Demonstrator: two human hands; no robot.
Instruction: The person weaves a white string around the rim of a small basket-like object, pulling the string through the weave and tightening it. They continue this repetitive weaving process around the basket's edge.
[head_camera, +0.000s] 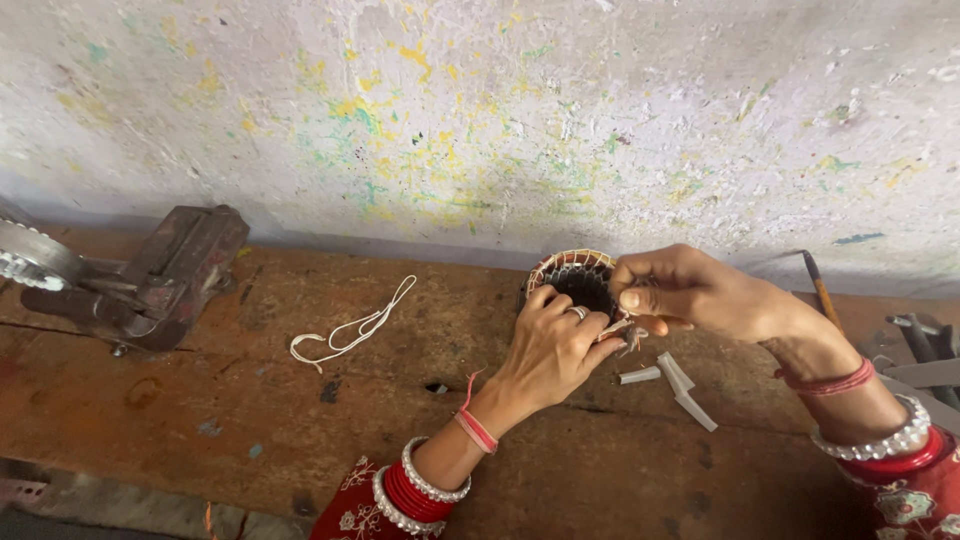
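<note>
1. The left hand steadies the round coil piece near the bench's far edge.
2. The right hand's fingers pinch something small at its rim; what, I cannot tell.
3. White strips lie close by, within reach.

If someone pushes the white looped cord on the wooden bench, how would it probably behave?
The thin white looped cord lies in loose curves on the worn wooden bench, so it is probably floppy and would bunch rather than slide whole. It looks very light. Being flat and limp, it seems unlikely to roll.
</note>
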